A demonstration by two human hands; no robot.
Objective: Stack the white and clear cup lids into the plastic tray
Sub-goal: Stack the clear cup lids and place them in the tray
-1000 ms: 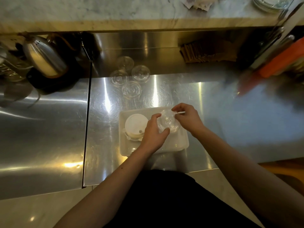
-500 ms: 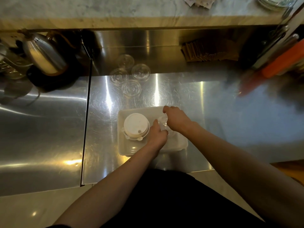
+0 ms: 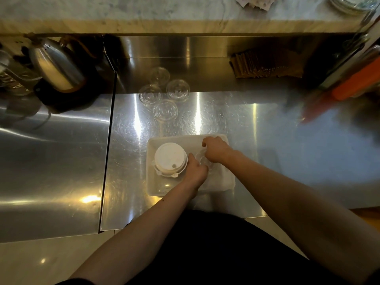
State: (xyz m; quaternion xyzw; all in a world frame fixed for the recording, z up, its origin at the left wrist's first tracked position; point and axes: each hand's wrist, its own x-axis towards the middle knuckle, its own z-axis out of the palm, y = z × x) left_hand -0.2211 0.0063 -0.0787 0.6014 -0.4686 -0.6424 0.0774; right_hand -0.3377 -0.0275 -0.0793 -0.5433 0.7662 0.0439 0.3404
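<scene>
A shallow white rectangular plastic tray (image 3: pixel 151 182) sits on the brushed stainless steel bench (image 3: pixel 257 140), and everything else is placed from it. In the tray's left half stands a stack of round white cup lids (image 3: pixel 169 158), the top one flat with a small hole near its near edge. In the tray's right half both hands meet over a stack of clear plastic cup lids (image 3: pixel 202 159), which shows only as a glint between them. The left hand (image 3: pixel 196 171) comes in from the near side, fingers curled around the clear stack's left edge, just beside the white stack. The right hand (image 3: pixel 216 150) comes from the right, fingers bent down and closed over the stack's far side. How many clear lids they grip cannot be told.

Beyond the tray's far edge, well apart from it, four loose clear domed lids (image 3: pixel 165 110) lie in a cluster on the bench. Far to the tray's left and behind it sits a shiny steel gooseneck kettle (image 3: pixel 55 68) on a black base. Behind and to the tray's right lies a row of brown paper sleeves (image 3: pixel 265 65), against the steel back wall.
</scene>
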